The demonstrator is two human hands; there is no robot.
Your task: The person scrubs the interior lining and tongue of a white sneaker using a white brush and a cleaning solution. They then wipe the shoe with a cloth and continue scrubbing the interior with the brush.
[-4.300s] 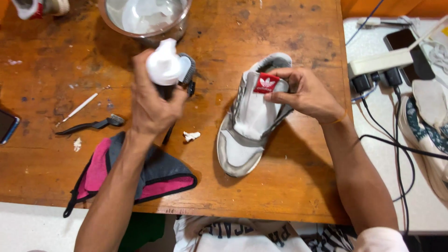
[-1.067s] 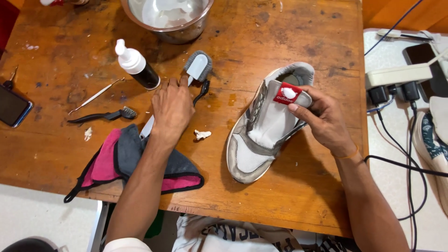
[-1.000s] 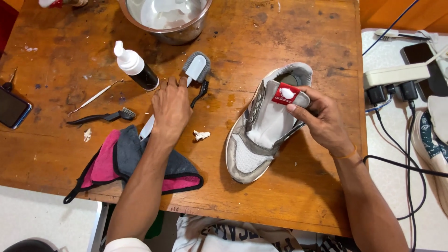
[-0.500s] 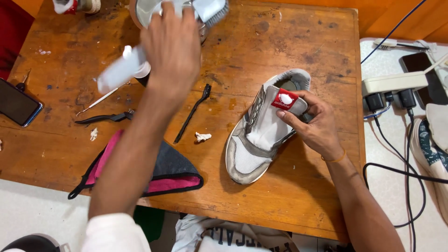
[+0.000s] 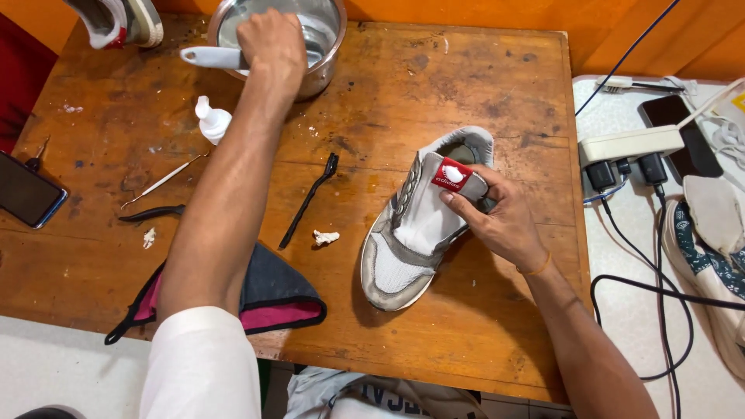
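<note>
Brush (image 5: pixel 213 57) now lifted off table, dipped at steel bowl (image 5: pixel 330 46) rim, 11 o'clock, gripped by left hand (image 5: pixel 272 43). Grey sneaker (image 5: pixel 423 221) at centre, tongue pinched by right hand (image 5: pixel 497 221). Wetting underway, scrubbing likely pending.

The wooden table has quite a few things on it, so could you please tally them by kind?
Shoes: 2, a grey one under the right hand, another at the far corner
Brushes: 2, one in the left hand, one thin black
Metal bowl: 1
Bottle: 1
Cloth: 1
Phone: 1
Total: 8
</note>
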